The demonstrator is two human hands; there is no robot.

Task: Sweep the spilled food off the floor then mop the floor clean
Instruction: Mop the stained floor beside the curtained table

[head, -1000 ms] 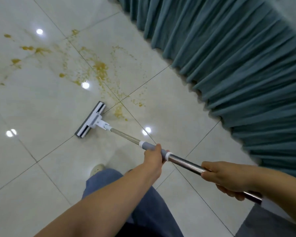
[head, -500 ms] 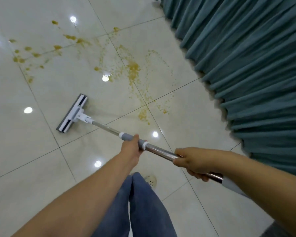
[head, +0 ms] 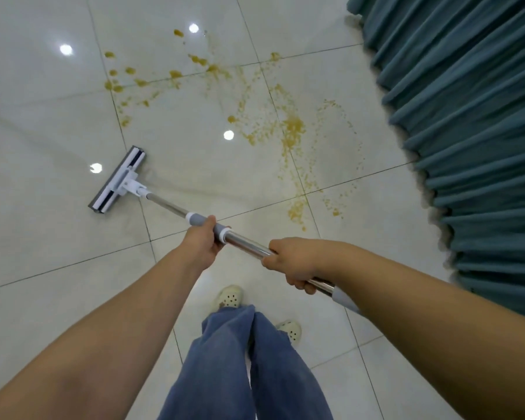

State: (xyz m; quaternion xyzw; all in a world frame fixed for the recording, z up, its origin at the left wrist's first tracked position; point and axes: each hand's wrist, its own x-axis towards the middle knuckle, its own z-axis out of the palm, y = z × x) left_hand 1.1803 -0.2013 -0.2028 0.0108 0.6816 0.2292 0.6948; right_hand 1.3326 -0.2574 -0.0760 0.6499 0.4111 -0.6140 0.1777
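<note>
Left hand (head: 201, 244): fingers wrapped round the mop handle (head: 245, 242), ahead of the right.
Right hand (head: 296, 262): gripping the same handle nearer the body (knuckles up).
Forearms (head: 134, 313): both bare, extended forward, converging toward the handle.

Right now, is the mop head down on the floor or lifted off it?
Down. The mop head lies flat on the tiled floor, its long edge meeting the tile with no gap, left of the yellow spill.

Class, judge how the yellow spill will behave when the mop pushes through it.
The spill looks thin and grainy, so it will probably smear, not roll. Its clumps likely drag along before the mop.
</note>
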